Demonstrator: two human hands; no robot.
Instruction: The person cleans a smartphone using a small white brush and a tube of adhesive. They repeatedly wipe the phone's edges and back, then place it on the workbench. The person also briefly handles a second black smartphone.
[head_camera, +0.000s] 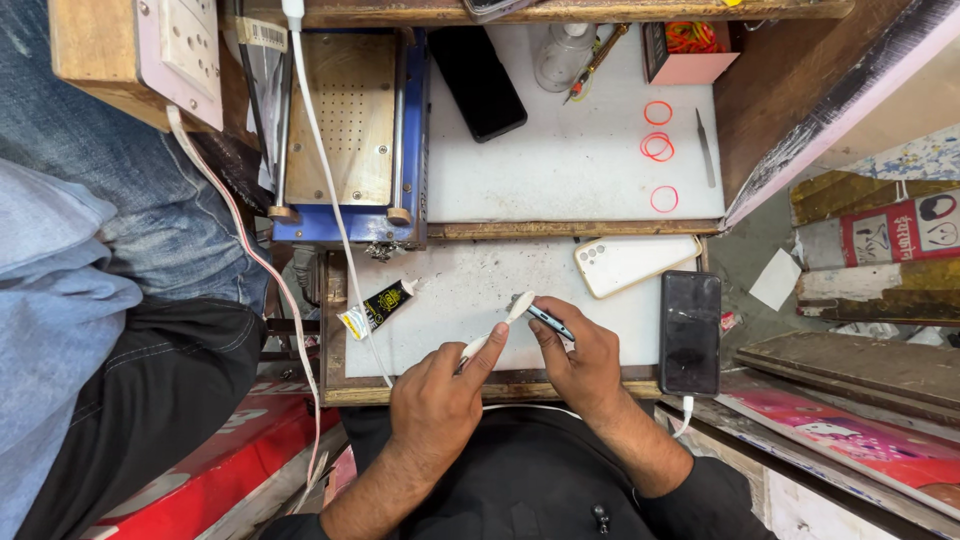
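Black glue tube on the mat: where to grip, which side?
Probably grip the black tube across its flat body, coming from above. It lies flat and diagonal, white cap up-right, crimped end down-left. A white cable runs close beside it, so come in from the open mat side.

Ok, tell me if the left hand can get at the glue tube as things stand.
Probably yes. The glue tube lies in the open on the board just beyond the left hand, nothing between them, but that hand already holds a white brush, so it would need freeing first.

A white workbench (450, 320) carries a glue tube (376, 309), phone case (634, 263) and black phone (690, 331).
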